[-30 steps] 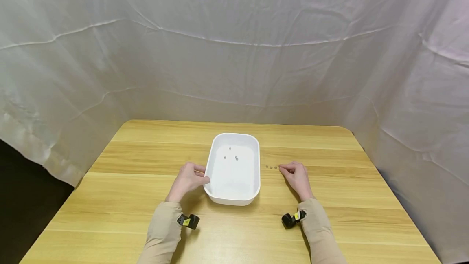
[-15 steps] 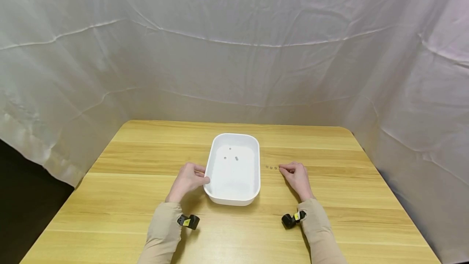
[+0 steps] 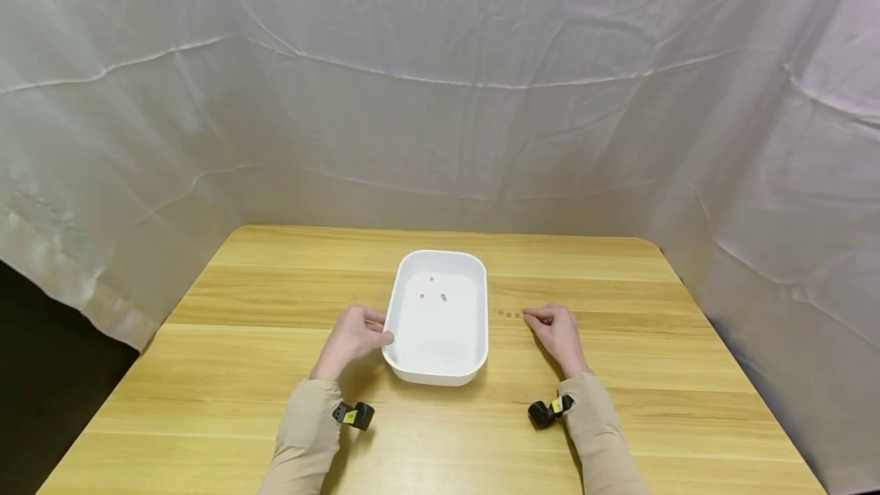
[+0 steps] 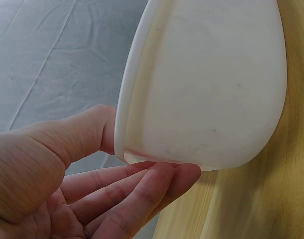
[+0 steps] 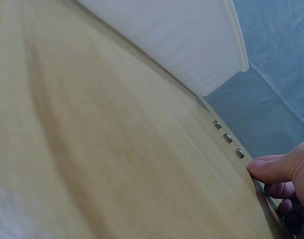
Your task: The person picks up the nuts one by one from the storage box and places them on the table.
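A white plastic basin [image 3: 440, 346] stands mid-table with several small metal nuts [image 3: 422, 296] on its floor. My left hand [image 3: 354, 338] grips its left wall, thumb over the rim and fingers against the outside, as the left wrist view shows. Right of the basin, three nuts [image 5: 228, 138] lie in a short row on the table. At the row's right end my right hand [image 3: 555, 331] pinches with thumb [image 5: 266, 168] and index finger low at the tabletop; the fingertips hide nearly all of the small nut between them.
The wooden table [image 3: 227, 396] carries the basin and the row of nuts. Grey-white cloth [image 3: 440, 98] hangs behind and at both sides. A black wrist camera [image 3: 357, 415] juts from the left sleeve and another camera [image 3: 546, 413] from the right.
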Tool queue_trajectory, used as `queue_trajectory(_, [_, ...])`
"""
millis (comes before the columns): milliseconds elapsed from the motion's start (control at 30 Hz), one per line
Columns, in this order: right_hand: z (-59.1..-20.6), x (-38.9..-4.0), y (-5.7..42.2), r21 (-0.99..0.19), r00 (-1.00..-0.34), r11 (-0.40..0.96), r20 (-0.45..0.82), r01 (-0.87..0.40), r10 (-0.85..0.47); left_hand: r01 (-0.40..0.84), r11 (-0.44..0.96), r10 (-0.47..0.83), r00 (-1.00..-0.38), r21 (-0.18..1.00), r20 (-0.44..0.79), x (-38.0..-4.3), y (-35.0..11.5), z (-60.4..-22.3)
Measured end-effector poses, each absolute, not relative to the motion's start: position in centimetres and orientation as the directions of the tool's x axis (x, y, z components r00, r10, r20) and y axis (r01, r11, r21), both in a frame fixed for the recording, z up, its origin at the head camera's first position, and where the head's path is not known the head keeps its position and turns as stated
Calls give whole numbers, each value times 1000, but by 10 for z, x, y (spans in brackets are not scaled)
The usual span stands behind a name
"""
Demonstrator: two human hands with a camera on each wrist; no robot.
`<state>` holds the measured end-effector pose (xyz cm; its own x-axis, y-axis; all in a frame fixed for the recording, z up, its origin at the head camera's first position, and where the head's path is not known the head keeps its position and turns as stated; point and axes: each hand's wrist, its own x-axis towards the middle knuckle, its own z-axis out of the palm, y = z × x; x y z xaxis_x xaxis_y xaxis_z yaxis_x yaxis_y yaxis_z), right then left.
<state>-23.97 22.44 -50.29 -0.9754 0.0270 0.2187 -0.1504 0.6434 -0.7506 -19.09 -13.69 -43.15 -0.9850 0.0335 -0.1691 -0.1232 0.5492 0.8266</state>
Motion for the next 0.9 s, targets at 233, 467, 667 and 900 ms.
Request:
queue_trajectory(233, [-502,-240,225,-749,-977,646,213,-147,26,-133,554,31,-983,822,-180,-191,-137,-430])
queue_trajectory(467, [-503,-240,228,-751,-980,648,195,-126,35,-137,554,23,-983,821,-180,-191,-136,-432])
queue_trajectory(667, [-498,-241,230,-759,-981,636,193,-138,17,-139,546,20,-984,826,-179,-191,-136,-432])
queue_trajectory(900, [-490,-242,229,-758,-981,633,193,-160,-16,-145,545,15,-983,826,-183,-190,-135,-432])
